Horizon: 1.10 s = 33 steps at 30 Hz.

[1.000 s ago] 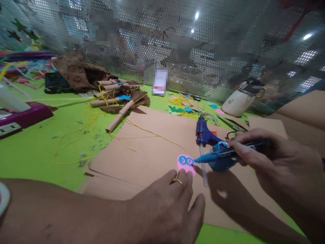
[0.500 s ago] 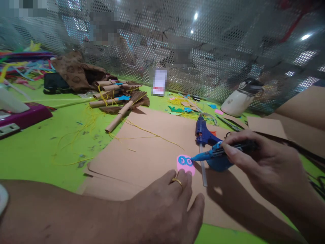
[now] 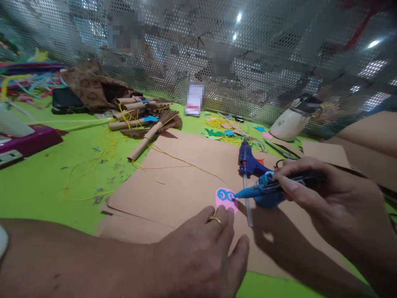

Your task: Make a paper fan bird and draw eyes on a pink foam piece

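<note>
A small pink paper shape (image 3: 226, 198) with blue loops drawn on it lies on brown cardboard (image 3: 186, 178). My left hand (image 3: 201, 252), a ring on one finger, rests on the cardboard with its fingertips pressing the near edge of the pink shape. My right hand (image 3: 328, 194) is closed round a blue-tipped marker pen (image 3: 269, 188), whose tip touches the right side of the blue loops. A blue glue gun (image 3: 249, 163) lies just behind the pen, its glue stick pointing towards me.
Rolled brown paper brooms (image 3: 149, 124) and yellow threads lie on the green table (image 3: 46, 178). A white kettle-like jug (image 3: 294, 118) stands at the back right. Coloured strips are at far left, a magenta stapler-like tool (image 3: 25, 142) near them. Perforated metal screen behind.
The pen tip has moved slightly along the blue drawing on the pink shape. My left hand has stayed pressed on it.
</note>
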### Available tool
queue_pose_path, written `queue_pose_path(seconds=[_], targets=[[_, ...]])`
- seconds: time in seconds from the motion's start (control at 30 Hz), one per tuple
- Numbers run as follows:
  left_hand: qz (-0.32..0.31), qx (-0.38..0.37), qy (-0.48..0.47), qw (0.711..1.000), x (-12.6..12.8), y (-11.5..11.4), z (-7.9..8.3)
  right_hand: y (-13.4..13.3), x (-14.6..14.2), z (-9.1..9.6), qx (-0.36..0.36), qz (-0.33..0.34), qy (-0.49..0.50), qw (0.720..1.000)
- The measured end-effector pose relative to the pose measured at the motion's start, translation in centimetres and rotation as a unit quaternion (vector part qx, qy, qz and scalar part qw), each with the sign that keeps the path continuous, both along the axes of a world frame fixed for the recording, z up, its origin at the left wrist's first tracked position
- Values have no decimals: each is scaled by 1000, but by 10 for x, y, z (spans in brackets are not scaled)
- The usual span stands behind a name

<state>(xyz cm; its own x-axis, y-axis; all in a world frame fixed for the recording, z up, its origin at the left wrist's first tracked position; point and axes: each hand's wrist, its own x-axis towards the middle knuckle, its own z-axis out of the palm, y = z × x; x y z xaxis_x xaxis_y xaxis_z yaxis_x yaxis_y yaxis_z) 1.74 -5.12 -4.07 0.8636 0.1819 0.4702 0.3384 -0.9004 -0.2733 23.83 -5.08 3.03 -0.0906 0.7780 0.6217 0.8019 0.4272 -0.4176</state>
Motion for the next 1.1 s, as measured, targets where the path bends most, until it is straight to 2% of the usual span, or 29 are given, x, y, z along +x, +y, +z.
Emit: queue_pose_path(seconds=[0.33, 0.63, 0.8, 0.97, 1.1], targets=[[1, -3, -4, 1000, 1, -2, 0, 3, -2, -2, 7, 2, -55, 998], [7, -14, 6, 1000, 0, -3, 4, -1, -4, 0, -5, 13, -54, 998], [5, -10, -3, 1000, 0, -2, 1, -2, -3, 0, 1, -2, -7, 1000], [5, -10, 9, 1000, 0, -2, -1, 0, -1, 1, 16, -67, 65, 995], [17, -13, 22, 1000, 0, -3, 0, 1, -2, 1, 10, -93, 92, 991]])
